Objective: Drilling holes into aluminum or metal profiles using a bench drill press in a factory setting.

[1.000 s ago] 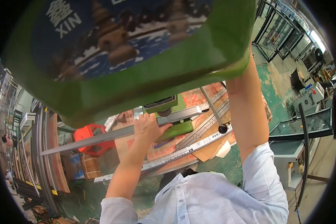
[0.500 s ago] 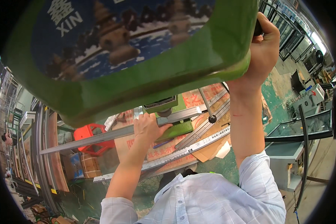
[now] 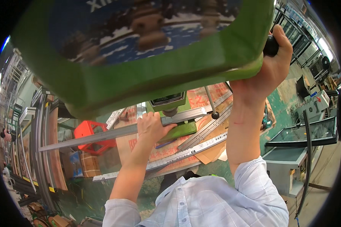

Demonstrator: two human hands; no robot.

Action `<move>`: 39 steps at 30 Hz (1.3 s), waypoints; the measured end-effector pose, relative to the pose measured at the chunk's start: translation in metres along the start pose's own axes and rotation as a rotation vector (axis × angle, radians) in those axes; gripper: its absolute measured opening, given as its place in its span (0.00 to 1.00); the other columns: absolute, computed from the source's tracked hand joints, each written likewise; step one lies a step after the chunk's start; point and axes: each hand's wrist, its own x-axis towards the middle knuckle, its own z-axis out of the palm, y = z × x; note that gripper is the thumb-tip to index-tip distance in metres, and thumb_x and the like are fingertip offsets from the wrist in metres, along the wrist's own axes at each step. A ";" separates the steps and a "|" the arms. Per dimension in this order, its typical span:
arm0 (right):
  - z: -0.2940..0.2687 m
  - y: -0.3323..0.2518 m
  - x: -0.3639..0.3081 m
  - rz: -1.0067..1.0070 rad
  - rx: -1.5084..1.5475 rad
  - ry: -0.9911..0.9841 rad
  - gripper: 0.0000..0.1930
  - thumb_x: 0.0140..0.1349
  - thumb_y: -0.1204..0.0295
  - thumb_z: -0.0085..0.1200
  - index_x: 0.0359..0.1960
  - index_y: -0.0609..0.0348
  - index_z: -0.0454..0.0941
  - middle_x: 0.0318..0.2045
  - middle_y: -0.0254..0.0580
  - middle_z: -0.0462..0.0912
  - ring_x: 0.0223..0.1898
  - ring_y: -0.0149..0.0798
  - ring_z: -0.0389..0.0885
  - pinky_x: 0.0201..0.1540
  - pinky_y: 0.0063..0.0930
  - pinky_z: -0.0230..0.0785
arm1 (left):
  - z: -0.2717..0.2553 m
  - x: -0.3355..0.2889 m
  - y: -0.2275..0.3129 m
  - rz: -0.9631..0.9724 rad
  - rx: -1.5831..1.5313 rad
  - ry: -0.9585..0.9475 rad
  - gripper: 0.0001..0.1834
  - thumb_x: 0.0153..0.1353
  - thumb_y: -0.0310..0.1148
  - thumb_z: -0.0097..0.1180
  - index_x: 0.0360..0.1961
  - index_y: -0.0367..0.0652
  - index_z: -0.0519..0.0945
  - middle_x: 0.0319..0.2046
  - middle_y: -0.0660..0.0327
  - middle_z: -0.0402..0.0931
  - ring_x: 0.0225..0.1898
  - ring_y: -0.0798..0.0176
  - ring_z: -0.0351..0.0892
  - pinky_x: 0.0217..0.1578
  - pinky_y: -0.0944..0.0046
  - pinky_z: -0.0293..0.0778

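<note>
A green bench drill press [image 3: 170, 75] fills the upper part of the view, a picture on its front cover. My right hand [image 3: 271, 72] is closed around a round black knob [image 3: 270, 46] at the machine's right side. Below the cover, my left hand [image 3: 151, 126] grips a long grey metal profile [image 3: 91, 139], thumb pointing right. The profile lies across the green drill press table [image 3: 182, 130], under the chuck [image 3: 170, 112], and runs far out to the left. Another lever with a black ball end [image 3: 215, 115] hangs right of the chuck. The drill tip cannot be made out.
Several metal strips [image 3: 212, 126] lie on the printed board around the machine base. A red plastic stool [image 3: 83, 130] and a cardboard box [image 3: 90, 164] stand left. Long profiles [image 3: 45, 159] are racked farther left. A framed glass panel [image 3: 305, 132] rests on a grey cabinet [image 3: 284, 159] at right.
My right hand has moved down and slightly right with the black knob, which now shows more. My left hand stays on the profile. The view has shifted a little.
</note>
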 end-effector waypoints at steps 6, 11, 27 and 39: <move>0.033 -0.015 -0.001 0.323 0.047 0.197 0.26 0.69 0.51 0.45 0.15 0.52 0.62 0.13 0.27 0.52 0.17 0.27 0.48 0.21 0.25 0.37 | -0.002 -0.001 0.001 -0.035 0.003 -0.044 0.40 0.47 0.74 0.65 0.33 0.42 0.83 0.33 0.56 0.82 0.40 0.54 0.83 0.39 0.53 0.74; 0.013 -0.023 -0.038 0.196 0.278 -0.191 0.23 0.71 0.52 0.36 0.20 0.53 0.63 0.14 0.32 0.57 0.20 0.35 0.54 0.28 0.33 0.48 | -0.001 -0.001 0.000 -0.044 -0.028 -0.037 0.40 0.47 0.74 0.66 0.33 0.41 0.82 0.34 0.57 0.81 0.43 0.55 0.81 0.40 0.51 0.74; -0.002 -0.116 -0.082 0.438 -1.233 -0.740 0.31 0.54 0.81 0.43 0.64 0.76 0.72 0.62 0.66 0.77 0.56 0.54 0.84 0.59 0.36 0.74 | 0.000 0.000 0.000 -0.015 -0.029 -0.040 0.40 0.45 0.70 0.70 0.33 0.38 0.83 0.33 0.56 0.81 0.42 0.52 0.82 0.40 0.53 0.76; -0.003 -0.086 -0.088 0.425 -1.626 -0.721 0.13 0.72 0.67 0.52 0.31 0.61 0.68 0.16 0.51 0.77 0.22 0.58 0.80 0.25 0.52 0.68 | 0.005 0.001 -0.002 0.030 -0.029 0.047 0.38 0.46 0.69 0.70 0.33 0.38 0.83 0.31 0.54 0.82 0.38 0.51 0.84 0.39 0.53 0.78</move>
